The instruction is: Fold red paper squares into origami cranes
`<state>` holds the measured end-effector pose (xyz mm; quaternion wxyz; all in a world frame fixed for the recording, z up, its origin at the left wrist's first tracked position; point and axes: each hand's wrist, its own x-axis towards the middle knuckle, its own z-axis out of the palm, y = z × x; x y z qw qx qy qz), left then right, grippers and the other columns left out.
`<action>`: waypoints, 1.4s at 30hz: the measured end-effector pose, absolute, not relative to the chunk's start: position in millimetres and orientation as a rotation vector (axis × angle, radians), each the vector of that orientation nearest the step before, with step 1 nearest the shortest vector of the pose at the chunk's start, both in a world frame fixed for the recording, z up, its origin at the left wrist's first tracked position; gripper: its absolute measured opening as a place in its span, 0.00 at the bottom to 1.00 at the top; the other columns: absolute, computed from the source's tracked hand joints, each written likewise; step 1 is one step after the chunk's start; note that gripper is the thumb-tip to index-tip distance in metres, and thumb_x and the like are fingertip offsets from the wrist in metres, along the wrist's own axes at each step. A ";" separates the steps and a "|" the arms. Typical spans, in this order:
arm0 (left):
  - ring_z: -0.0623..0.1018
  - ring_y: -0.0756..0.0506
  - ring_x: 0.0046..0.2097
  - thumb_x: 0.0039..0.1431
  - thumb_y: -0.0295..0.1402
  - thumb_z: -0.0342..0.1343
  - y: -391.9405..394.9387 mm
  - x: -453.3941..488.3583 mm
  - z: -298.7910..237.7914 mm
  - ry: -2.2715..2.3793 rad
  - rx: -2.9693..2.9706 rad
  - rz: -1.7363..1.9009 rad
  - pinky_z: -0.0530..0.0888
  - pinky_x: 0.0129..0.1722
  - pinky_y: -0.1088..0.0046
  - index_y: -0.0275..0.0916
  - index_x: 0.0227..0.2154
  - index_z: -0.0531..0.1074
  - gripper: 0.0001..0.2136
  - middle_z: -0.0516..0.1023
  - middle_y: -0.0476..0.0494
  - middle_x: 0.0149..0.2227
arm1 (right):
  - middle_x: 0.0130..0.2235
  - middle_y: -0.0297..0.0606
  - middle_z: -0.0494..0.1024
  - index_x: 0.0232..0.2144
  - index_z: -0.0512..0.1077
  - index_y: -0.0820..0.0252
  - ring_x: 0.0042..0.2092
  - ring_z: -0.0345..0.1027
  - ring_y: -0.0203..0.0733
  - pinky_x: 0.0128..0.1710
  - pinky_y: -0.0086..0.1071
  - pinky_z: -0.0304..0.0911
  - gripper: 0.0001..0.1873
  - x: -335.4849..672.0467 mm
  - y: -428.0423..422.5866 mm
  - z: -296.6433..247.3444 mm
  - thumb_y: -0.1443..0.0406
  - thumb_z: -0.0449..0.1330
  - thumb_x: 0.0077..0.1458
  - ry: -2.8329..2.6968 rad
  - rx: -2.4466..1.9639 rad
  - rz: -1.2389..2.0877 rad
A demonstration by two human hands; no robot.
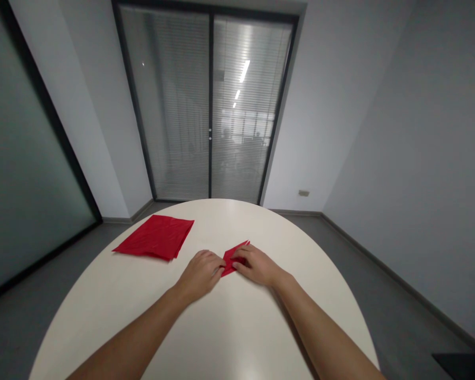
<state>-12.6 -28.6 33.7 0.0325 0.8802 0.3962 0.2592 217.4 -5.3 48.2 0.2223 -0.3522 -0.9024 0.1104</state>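
Note:
A small folded red sheet (230, 257), thin and paper-like, lies near the middle of the round white table. At its left edge, the thumb and fingers of my left hand (202, 272) are closed in a pinch, hiding that corner. Over its right side curls my right hand (257, 265), with thumb and fingers bent together on the sheet and covering part of it. A pointed fold sticks up past the right fingertips. Farther left lies a larger red sheet (156, 236), flat and layered, touched by neither hand.
The round white table (229, 327) curves away on both sides, its far edge toward a dark-framed glass door (211, 105) with blinds. White walls stand around it, and a frosted glass panel (24, 158) is at left. A dark object (463, 366) shows at bottom right.

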 end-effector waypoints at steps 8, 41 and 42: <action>0.78 0.41 0.42 0.63 0.27 0.55 -25.9 -10.9 29.7 1.223 2.745 0.799 0.71 0.46 0.61 0.41 0.41 0.77 0.08 0.83 0.44 0.40 | 0.42 0.40 0.81 0.40 0.76 0.58 0.45 0.72 0.45 0.50 0.38 0.62 0.07 215.2 3.1 38.0 0.66 0.57 0.63 -2.434 -1.036 0.224; 0.77 0.41 0.54 0.65 0.28 0.51 -21.2 -14.0 17.6 1.234 2.771 0.781 0.72 0.57 0.59 0.40 0.50 0.76 0.14 0.79 0.41 0.53 | 0.54 0.48 0.78 0.53 0.75 0.63 0.54 0.71 0.49 0.57 0.40 0.62 0.19 197.2 -8.3 35.5 0.63 0.53 0.66 -2.511 -1.083 0.117; 0.77 0.41 0.54 0.65 0.28 0.51 -21.0 -14.0 17.4 1.225 2.769 0.783 0.72 0.57 0.60 0.40 0.50 0.76 0.14 0.79 0.41 0.53 | 0.53 0.47 0.79 0.52 0.75 0.63 0.54 0.71 0.48 0.56 0.40 0.62 0.18 196.8 -8.7 37.0 0.63 0.53 0.66 -2.499 -1.108 0.109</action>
